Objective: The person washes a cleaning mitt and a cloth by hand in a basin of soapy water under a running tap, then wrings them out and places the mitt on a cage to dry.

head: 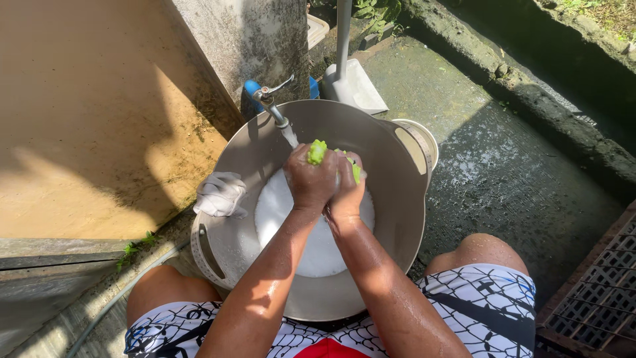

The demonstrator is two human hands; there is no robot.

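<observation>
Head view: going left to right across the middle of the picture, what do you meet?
Tan wall → white cloth on the basin's rim → left hand → right hand, both squeezing a green cloth under the tap → basin right wall → wet concrete floor.

Most of the green cloth [317, 152] is hidden inside the grip of both hands. The foam [291, 219] hides the basin's [391, 219] bottom. The bottom edge cuts off both knees.

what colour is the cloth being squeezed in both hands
Bright green cloth, bunched between the left hand and right hand; head view.
</observation>
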